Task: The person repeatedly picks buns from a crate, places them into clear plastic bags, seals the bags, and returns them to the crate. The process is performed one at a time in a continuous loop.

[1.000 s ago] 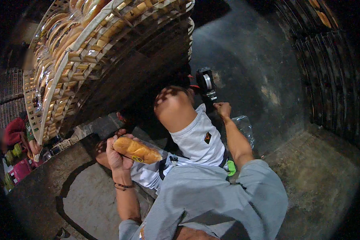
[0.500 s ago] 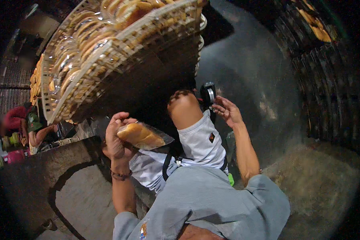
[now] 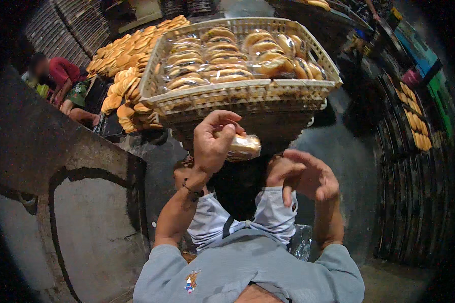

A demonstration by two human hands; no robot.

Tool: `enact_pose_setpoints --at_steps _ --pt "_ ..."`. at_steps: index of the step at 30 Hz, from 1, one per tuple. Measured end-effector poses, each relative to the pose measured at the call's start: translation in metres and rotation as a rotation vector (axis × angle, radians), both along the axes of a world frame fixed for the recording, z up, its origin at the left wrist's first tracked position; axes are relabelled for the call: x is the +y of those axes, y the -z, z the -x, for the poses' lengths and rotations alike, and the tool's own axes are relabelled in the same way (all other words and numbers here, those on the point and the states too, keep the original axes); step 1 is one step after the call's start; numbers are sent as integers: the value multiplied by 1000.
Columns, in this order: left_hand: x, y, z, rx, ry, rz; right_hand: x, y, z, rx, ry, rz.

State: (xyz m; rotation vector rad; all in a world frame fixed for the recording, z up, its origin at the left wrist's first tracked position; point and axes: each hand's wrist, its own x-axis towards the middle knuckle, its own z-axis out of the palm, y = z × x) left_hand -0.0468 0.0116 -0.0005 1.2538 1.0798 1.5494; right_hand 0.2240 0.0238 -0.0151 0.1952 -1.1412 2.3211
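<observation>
My left hand (image 3: 213,141) is closed around a bread roll (image 3: 245,148) in clear plastic wrap, raised just below the near side of a crate. That crate (image 3: 197,96) is pale plastic with a lattice wall, and it stands in front of me above my knees. Wrapped bread rolls (image 3: 222,55) sit in rows inside it, some of them tilted at the right side. To the right of the held roll, over my right knee, my right hand (image 3: 308,174) hangs with its fingers apart and nothing in it.
Loose bread rolls (image 3: 136,48) lie heaped behind and left of the crate. A person in a red shirt (image 3: 63,73) sits at the far left. A low concrete wall (image 3: 71,144) runs along my left. Stacked dark trays (image 3: 409,187) rise on the right, with rolls (image 3: 417,129) on top.
The view has swung, bringing the crate to the middle. My left hand has lifted the wrapped bread roll toward the crate. My right hand has left a dark round object and moved inward.
</observation>
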Motion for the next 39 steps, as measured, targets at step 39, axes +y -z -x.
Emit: enact_pose_setpoints --at_steps 39 --pt "2 32 8 -226 -108 -1 -3 4 76 -728 1057 -1702"
